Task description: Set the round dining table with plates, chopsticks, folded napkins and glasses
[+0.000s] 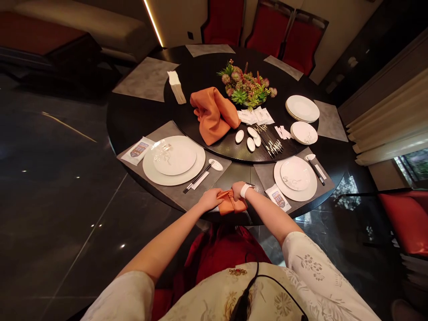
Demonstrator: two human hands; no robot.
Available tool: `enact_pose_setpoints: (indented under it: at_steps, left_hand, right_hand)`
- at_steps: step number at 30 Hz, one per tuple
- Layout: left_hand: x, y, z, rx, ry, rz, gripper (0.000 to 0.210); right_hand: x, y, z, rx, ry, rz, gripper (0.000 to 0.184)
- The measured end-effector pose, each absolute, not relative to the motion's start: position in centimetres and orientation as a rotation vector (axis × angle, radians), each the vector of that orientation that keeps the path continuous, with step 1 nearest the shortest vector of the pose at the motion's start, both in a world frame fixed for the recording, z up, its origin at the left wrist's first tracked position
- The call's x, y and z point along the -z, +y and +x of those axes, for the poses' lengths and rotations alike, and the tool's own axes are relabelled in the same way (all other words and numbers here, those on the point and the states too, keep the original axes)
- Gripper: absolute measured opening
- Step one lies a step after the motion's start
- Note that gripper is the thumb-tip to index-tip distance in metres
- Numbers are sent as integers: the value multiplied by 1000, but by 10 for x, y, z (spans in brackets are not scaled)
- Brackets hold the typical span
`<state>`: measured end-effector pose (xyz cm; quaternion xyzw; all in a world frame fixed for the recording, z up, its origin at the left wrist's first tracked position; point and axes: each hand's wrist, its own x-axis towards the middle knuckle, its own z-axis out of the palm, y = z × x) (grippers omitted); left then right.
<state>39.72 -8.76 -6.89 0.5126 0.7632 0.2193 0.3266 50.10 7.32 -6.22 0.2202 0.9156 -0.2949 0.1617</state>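
An orange cloth napkin [230, 206] lies bunched into pleats at the table's near edge, between the two place settings. My left hand [211, 199] grips its left side, fingers closed over the folds. On the other side my right hand [238, 189], with a white band at the wrist, pinches the pleats. Part of the napkin hangs toward me below my fingers. To the left are stacked white plates [175, 156] with chopsticks [198, 177] beside them. Another plate stack [295, 174] sits to the right, with a printed packet [278, 197] near my right forearm.
On the dark turntable [230, 154] are a heap of orange cloth [214, 117], a plant centrepiece [247, 84], several chopsticks [268, 141], small oval rests [239, 136], white packets [256, 117] and spare plates [302, 108]. Red chairs [269, 29] stand behind; a red seat [406, 218] is at right.
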Motion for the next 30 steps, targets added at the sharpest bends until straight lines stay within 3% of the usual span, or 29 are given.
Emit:
enact_pose_setpoints:
  at_steps: [5, 8, 10, 12, 15, 17, 24, 30]
  left_hand:
    - [42, -91, 399, -993, 2053, 1450, 11]
    - [40, -92, 415, -960, 1938, 1715, 11]
    - [50, -95, 434, -831, 1803, 1887, 13]
    - [67, -100, 455, -720, 1707, 1995, 16]
    - [91, -109, 479, -640, 1644, 2088, 22]
    - [102, -114, 485, -642, 1621, 2119, 25]
    - [103, -107, 464, -781, 1634, 1777, 20]
    - [94, -92, 466, -611, 1882, 1551, 34]
  right_hand:
    - [24, 88, 533, 686, 2859, 290, 37]
    - [18, 87, 567, 717, 2987, 200, 20]
    - [24, 82, 593, 687, 2974, 177, 19]
    - [34, 74, 617, 657, 2937, 143, 25]
    - [48, 63, 644, 726, 2920, 111, 59]
    - [54, 59, 653, 806, 2937, 142, 70]
    - [55, 59, 651, 837, 2925, 174, 48]
    - [43, 62, 641, 918, 2853, 427, 30]
